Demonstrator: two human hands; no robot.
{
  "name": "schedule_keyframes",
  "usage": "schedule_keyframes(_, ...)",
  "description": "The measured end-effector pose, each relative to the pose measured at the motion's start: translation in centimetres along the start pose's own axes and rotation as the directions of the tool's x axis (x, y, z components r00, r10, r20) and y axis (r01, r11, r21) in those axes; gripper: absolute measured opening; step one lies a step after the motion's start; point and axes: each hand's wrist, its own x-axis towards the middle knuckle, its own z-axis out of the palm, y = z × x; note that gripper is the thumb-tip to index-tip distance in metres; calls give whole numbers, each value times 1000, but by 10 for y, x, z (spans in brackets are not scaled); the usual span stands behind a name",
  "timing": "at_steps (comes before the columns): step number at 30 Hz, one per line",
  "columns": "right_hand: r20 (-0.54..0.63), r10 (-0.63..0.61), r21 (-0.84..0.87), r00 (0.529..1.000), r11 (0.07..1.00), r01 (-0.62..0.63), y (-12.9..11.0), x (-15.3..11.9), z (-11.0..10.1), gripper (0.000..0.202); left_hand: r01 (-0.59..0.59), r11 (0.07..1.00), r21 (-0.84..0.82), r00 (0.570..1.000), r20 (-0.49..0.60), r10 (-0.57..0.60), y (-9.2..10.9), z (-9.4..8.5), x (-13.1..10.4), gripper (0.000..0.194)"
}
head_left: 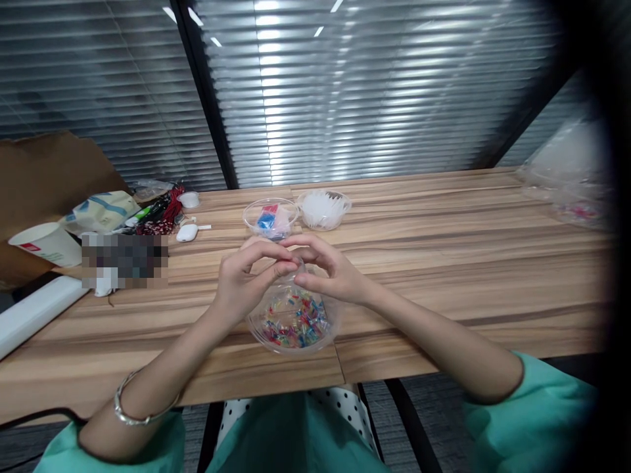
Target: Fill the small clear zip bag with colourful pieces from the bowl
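Beads (pixel 296 322) fill the clear bowl (pixel 256 325) right under your hands on the tabletop (pixel 444 263). Your left hand (pixel 246 276) and right hand (pixel 328 269) meet fingertip to fingertip above it, both pinched narrow; whether they grip anything, you cannot tell.

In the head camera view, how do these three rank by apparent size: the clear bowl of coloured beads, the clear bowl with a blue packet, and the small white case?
1. Clear plastic bowl of coloured beads: largest, though also nearest the camera.
2. Clear plastic bowl with a blue packet: smaller; distance makes the true difference unsure.
3. Small white rounded case: smallest.
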Motion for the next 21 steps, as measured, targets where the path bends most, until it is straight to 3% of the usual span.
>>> schedule_keyframes(7,-2,-14,-24,1000,1000,14,-1,0,0,50,-33,996,78,999,18,32,-1,-1,1,11)
schedule_keyframes(14,11,-31,70,999,997,30,1,0,-1,52,-176,975,135,984,39,172,0,-1,5,14)
schedule_keyframes(18,-3,-26,83,1000,996,27,2,-1,0,51,-167,973,160,985,71,157,1,0,5,13)
schedule_keyframes(21,-5,-26,78,1000,997,27,3,-1,0,51,-94,984,148,994,69,84,2,0,4,13)
